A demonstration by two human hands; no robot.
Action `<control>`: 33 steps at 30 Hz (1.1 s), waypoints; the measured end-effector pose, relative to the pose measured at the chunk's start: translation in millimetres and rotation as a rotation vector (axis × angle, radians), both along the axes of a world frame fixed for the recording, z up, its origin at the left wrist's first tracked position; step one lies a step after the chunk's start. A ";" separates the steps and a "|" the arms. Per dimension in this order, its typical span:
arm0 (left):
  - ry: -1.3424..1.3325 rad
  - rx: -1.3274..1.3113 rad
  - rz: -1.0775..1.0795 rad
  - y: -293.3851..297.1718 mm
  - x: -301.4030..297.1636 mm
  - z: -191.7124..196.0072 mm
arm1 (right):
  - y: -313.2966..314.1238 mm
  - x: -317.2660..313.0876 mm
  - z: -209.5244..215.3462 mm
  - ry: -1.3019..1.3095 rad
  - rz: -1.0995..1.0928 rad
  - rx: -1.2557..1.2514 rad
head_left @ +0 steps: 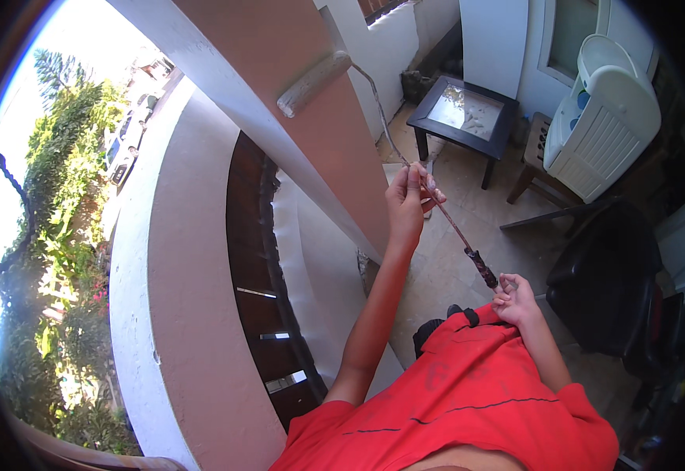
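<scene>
A paint roller with a long, bent metal rod rests its whitish roller sleeve against the pinkish-brown face of a pillar. My left hand is closed around the rod at about its middle, with pale smears on the fingers. At the rod's lower end is the dark, mottled handle. My right hand is at the butt of this handle, fingers curled and fingertips against its end. Part of that contact is hard to make out.
A low wall curves along the left, with plants and parked cars beyond. Dark slats line its inner side. To the right stand a glass-topped table, white plastic chairs on a wooden stool, and a black chair.
</scene>
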State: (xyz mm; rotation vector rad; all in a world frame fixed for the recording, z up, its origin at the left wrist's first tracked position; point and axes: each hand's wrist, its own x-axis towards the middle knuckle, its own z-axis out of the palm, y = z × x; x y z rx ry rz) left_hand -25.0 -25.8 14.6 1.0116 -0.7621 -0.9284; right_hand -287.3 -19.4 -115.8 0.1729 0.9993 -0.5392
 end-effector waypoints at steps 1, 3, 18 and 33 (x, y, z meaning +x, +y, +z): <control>0.001 0.002 -0.001 -0.2 -1.0 -1.6 | -0.1 -0.4 0.7 0.011 -0.019 0.001; 0.048 -0.031 -0.017 -1.5 -2.2 -6.4 | 0.1 -1.6 0.6 0.021 -0.041 0.002; 0.098 -0.006 0.149 2.5 -23.5 -22.7 | 0.8 0.3 8.2 0.155 -0.097 -0.023; -0.033 -0.087 0.092 1.3 -1.8 19.6 | -0.5 -3.1 7.7 0.009 -0.028 -0.102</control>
